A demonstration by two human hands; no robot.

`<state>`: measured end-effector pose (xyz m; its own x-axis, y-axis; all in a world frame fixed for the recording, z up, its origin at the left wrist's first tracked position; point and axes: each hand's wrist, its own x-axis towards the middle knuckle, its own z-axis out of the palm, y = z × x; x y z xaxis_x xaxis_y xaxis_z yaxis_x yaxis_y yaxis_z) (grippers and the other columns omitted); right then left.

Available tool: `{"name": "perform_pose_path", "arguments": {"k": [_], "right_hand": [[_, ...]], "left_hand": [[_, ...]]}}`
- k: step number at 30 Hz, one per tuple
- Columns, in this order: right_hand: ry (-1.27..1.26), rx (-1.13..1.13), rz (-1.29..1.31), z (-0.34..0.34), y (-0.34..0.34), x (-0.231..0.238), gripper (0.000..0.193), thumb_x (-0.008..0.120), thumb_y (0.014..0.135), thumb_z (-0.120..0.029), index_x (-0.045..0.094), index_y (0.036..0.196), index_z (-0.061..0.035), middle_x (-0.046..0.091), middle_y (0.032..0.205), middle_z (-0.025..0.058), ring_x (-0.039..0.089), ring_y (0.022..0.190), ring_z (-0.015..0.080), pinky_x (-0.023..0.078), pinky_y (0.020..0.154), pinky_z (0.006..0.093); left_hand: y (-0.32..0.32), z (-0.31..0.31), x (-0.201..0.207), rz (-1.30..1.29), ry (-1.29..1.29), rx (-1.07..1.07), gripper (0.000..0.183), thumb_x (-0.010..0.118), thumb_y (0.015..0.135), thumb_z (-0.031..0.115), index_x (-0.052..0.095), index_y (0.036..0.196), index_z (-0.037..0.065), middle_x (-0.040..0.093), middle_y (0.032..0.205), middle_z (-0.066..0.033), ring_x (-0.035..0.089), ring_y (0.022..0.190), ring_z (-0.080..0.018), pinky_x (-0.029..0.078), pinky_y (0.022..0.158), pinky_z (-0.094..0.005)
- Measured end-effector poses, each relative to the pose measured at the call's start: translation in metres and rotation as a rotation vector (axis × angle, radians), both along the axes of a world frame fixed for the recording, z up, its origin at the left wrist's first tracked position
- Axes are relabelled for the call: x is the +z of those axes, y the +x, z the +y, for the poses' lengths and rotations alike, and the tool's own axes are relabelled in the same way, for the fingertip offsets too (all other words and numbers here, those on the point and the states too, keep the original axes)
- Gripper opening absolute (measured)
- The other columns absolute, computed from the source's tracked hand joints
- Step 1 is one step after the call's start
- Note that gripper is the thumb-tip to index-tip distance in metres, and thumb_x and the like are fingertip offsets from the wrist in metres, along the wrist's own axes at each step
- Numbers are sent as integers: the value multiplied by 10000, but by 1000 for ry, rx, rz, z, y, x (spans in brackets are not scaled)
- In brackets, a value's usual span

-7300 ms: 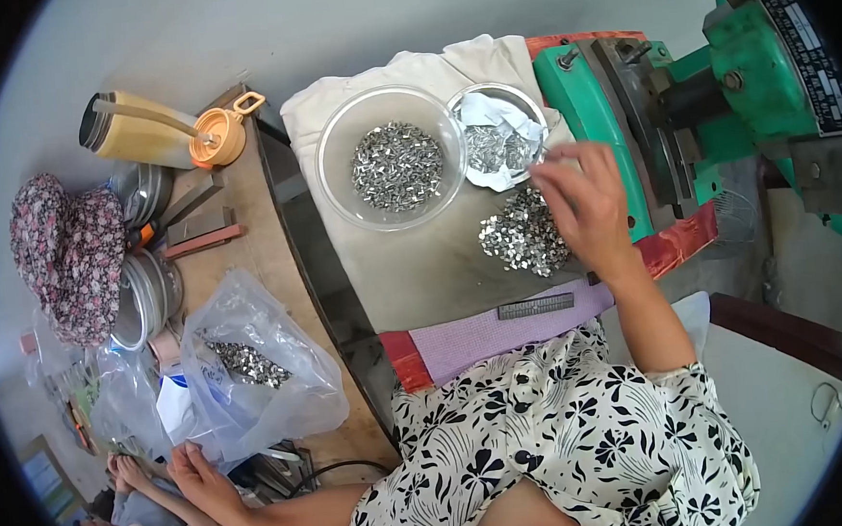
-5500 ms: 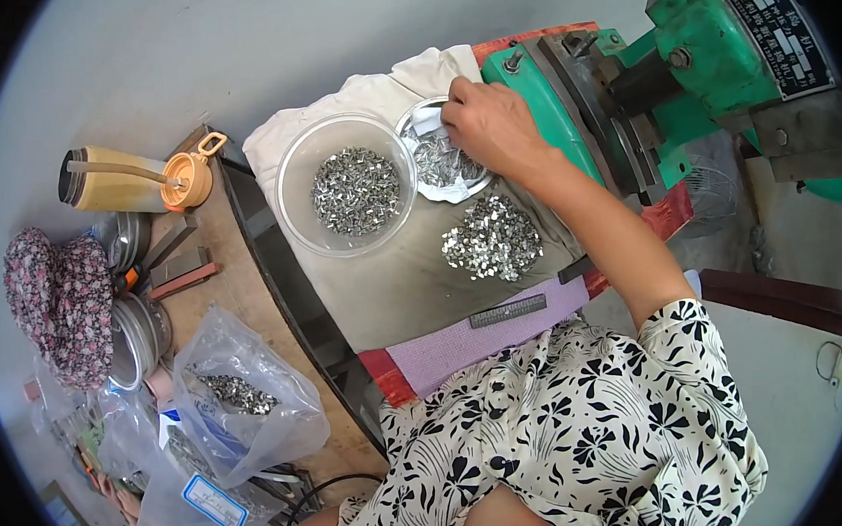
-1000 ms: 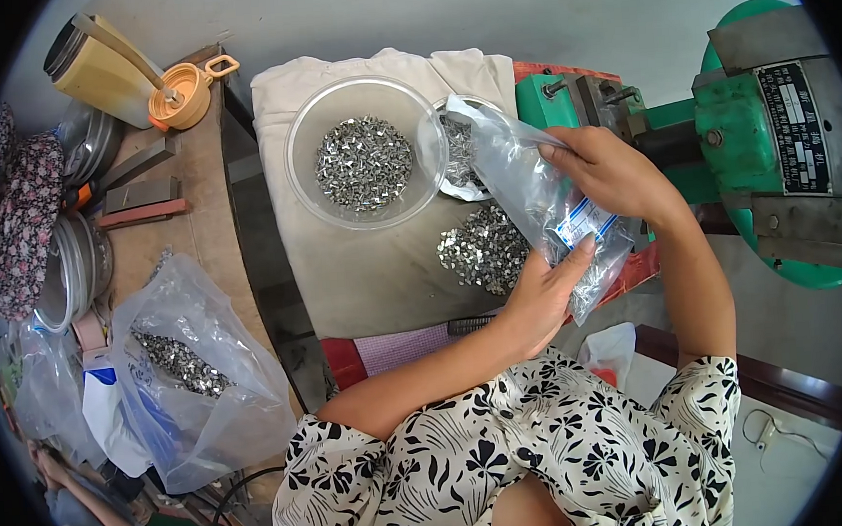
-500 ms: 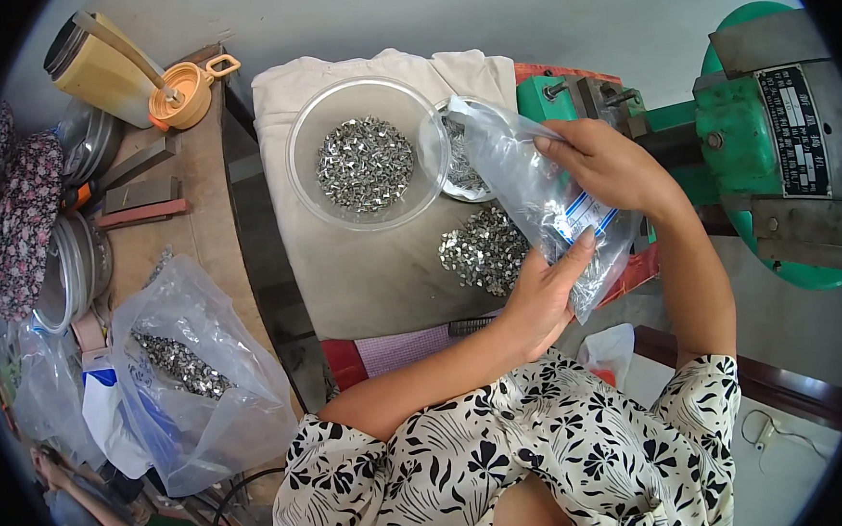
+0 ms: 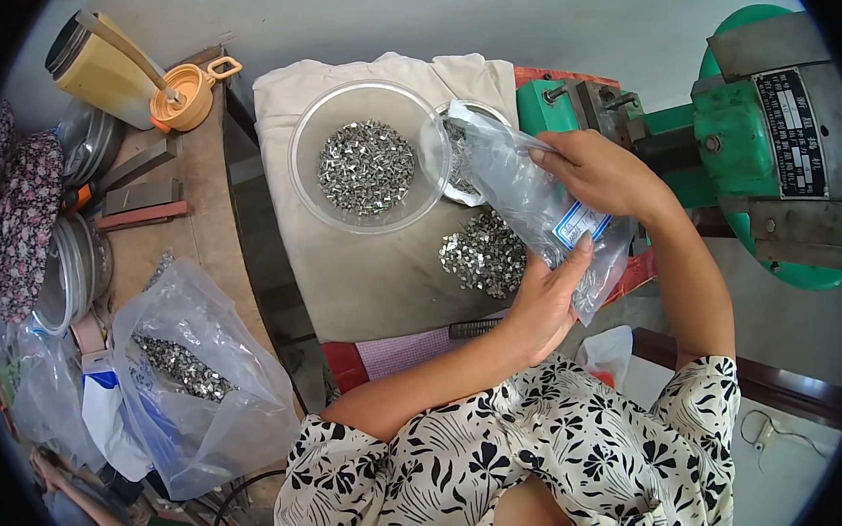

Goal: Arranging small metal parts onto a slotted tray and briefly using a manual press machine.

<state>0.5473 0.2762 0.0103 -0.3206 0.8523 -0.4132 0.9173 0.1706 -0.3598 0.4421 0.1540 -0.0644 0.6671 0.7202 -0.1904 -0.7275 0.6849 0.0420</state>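
Observation:
A clear plastic bag (image 5: 522, 184) with a blue-and-white label hangs tilted between my hands. My left hand (image 5: 551, 303) grips its lower end, thumb on top near the label. At its upper right edge, my right hand (image 5: 603, 170) is closed on the plastic. The bag's far end reaches over a smaller container (image 5: 465, 195) of metal pieces and partly hides it. Just left of the bag lies a loose pile of small shiny metal pieces (image 5: 483, 254) on the cloth. A large clear tub (image 5: 306, 188) holds more of these pieces.
A green machine (image 5: 736, 138) stands at the right. On the left-hand table are an open plastic bag (image 5: 238, 346) of metal pieces, flat bars (image 5: 142, 195), a yellow flask (image 5: 106, 75) and its orange lid (image 5: 189, 99). A person's arm (image 5: 89, 505) shows at lower left.
The bag has shifted slightly and its label has turned a little; its far end looks flatter and wider. Both hands keep their grip, and the tub and pile stay put.

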Motion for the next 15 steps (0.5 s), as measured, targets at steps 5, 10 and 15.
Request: {"name": "perform_pose_path", "arguments": {"k": [5,10,15], "right_hand": [[-11,-8,-27,-4,3,2,341,495,1017,-274,619,981,42,626,844,263,588,856,471,454,754,509],[8,-53,52,-8,4,7,330,494,1017,-266,607,984,42,615,835,271,572,833,480,446,739,508],[18,-74,81,-11,5,12,316,504,1015,-253,594,987,48,603,811,269,561,794,476,441,709,490]], "left_hand": [[3,-1,-4,33,6,-38,441,467,1067,266,327,1462,127,482,1420,-51,509,1300,-173,451,1103,-397],[9,-6,-5,70,20,-29,444,467,1068,249,317,1468,129,478,1421,-43,504,1297,-162,457,1092,-394],[12,-6,-11,151,106,6,464,484,1063,194,296,1483,132,454,1432,-34,481,1299,-144,447,1088,-384]]}}
